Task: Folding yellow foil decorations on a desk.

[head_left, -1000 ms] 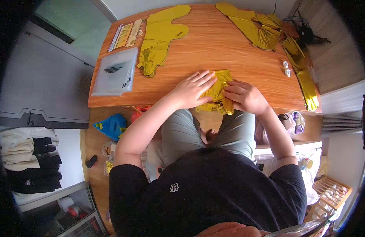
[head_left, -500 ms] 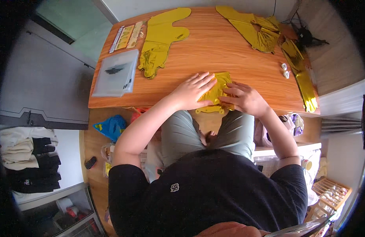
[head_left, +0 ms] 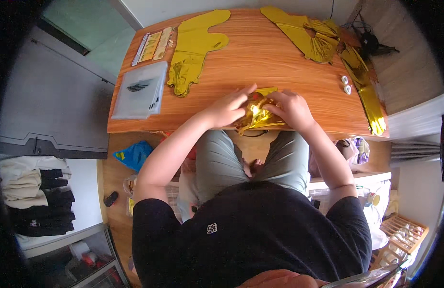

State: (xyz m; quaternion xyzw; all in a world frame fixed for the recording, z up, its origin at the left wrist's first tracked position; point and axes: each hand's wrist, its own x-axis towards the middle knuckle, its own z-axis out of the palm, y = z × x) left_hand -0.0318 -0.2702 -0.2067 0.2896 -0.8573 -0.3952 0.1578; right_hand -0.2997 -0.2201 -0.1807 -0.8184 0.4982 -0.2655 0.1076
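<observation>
A folded gold foil balloon (head_left: 261,114) lies at the table's front edge, crumpled and shiny, with its near end bent up and catching the light. My right hand (head_left: 293,110) grips its right side, fingers curled over the foil and thumb pointing inward. Against its left side rests my left hand (head_left: 226,109), with the fingers stretched out and the thumb apart from them. Part of the foil is hidden beneath both hands.
Flat gold foil balloons lie at the back left (head_left: 190,45), back right (head_left: 306,36) and along the right edge (head_left: 368,93). Clear plastic sleeves (head_left: 140,91) and printed cards (head_left: 152,45) sit at left. Two small white rolls (head_left: 346,84) are at right, near a black cable bundle (head_left: 368,43).
The near end of the folded foil has been lifted and bent up from its flatter lie. My right hand has closed on it, while my left hand has shifted slightly left with its fingers raised.
</observation>
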